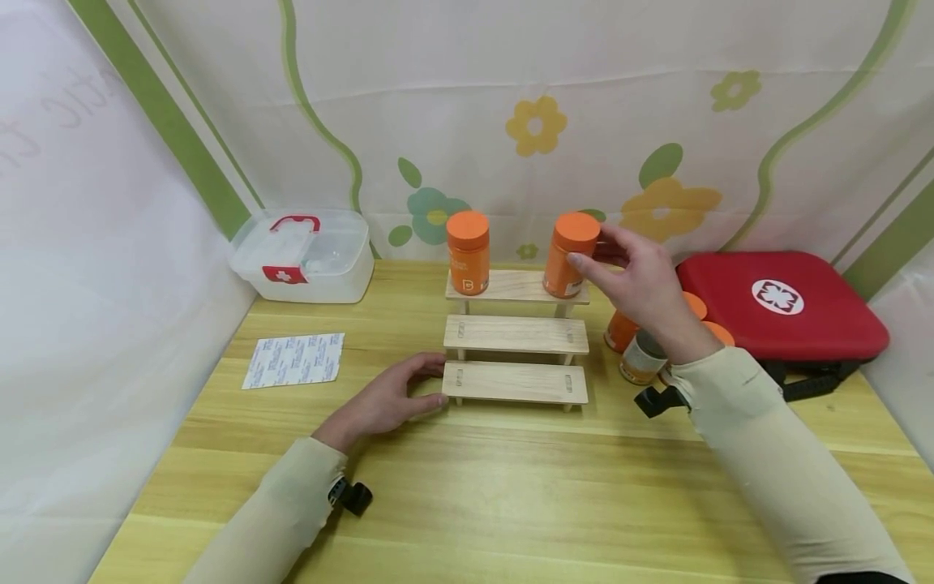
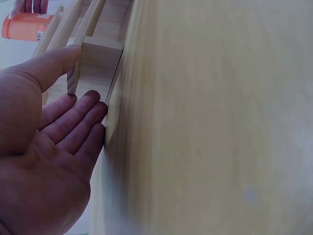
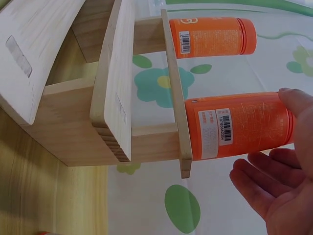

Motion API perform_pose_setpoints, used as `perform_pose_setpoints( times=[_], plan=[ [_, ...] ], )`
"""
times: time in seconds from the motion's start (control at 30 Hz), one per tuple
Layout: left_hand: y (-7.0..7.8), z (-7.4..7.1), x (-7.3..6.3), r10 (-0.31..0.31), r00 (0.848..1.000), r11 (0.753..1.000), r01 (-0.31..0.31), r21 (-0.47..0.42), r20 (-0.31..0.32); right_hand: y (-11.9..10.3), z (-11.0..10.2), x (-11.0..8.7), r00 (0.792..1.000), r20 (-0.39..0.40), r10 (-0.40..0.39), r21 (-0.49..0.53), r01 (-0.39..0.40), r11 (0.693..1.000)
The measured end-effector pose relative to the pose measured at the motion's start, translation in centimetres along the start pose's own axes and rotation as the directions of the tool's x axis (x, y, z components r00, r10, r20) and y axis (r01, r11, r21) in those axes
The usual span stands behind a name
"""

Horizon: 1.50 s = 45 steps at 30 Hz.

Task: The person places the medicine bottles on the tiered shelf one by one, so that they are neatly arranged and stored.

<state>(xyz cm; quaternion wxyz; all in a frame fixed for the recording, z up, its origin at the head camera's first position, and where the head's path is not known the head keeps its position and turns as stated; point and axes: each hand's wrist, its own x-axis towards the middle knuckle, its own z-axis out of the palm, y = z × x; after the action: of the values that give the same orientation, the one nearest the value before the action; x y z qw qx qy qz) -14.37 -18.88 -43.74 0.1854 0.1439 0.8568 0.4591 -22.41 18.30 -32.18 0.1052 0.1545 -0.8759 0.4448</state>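
Observation:
A three-step wooden rack [image 1: 515, 334] stands on the table. On its top step are two orange jars with orange lids, a left jar [image 1: 469, 253] and a right jar [image 1: 572, 255]. My right hand [image 1: 636, 276] is at the right jar. In the right wrist view its thumb [image 3: 296, 102] lies against the jar near the lid, while the other fingers [image 3: 266, 176] spread loosely apart from it. My left hand [image 1: 387, 397] rests at the rack's lower left end. Its thumb [image 2: 63, 58] touches the bottom step's edge, the fingers extended alongside the side support.
Right of the rack, several orange-lidded jars and a grey-topped can [image 1: 642, 358] are partly hidden by my right arm. A red first-aid case [image 1: 781, 304] lies behind them. At left are a clear box with red handle [image 1: 306, 255] and a printed white sheet [image 1: 294, 361].

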Motion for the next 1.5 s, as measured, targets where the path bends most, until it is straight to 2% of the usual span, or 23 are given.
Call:
perform_pose_setpoints(
  times=[0.23,0.7,1.0,1.13,1.4,1.5],
  plan=[
    [0.0,0.0,0.0,0.006,1.0,1.0,-0.006,-0.001,0.0,-0.3,-0.8,-0.7,1.0,0.014,0.023,0.004,-0.023,1.0],
    [-0.1,0.1,-0.1,-0.003,1.0,1.0,0.003,-0.006,-0.004,-0.9,-2.6,-2.9,1.0,-0.03,0.007,0.003,-0.007,1.0],
    [0.2,0.2,-0.2,-0.005,1.0,1.0,0.005,-0.005,-0.008,-0.3,-3.6,-4.8,0.989,-0.108,-0.098,-0.013,0.097,0.995],
    [0.1,0.2,-0.2,-0.002,1.0,1.0,0.002,-0.005,-0.008,-0.2,-4.1,-5.7,0.985,-0.125,-0.117,-0.048,0.112,0.993],
    [0.0,0.1,-0.1,-0.014,1.0,1.0,0.014,-0.02,0.0,0.3,-5.0,-7.7,0.97,-0.161,-0.182,-0.054,0.176,0.983],
    [0.2,0.1,-0.1,-0.006,1.0,1.0,0.006,-0.023,0.006,0.7,-5.3,-8.3,0.972,-0.156,-0.175,-0.035,0.172,0.984]
  ],
)
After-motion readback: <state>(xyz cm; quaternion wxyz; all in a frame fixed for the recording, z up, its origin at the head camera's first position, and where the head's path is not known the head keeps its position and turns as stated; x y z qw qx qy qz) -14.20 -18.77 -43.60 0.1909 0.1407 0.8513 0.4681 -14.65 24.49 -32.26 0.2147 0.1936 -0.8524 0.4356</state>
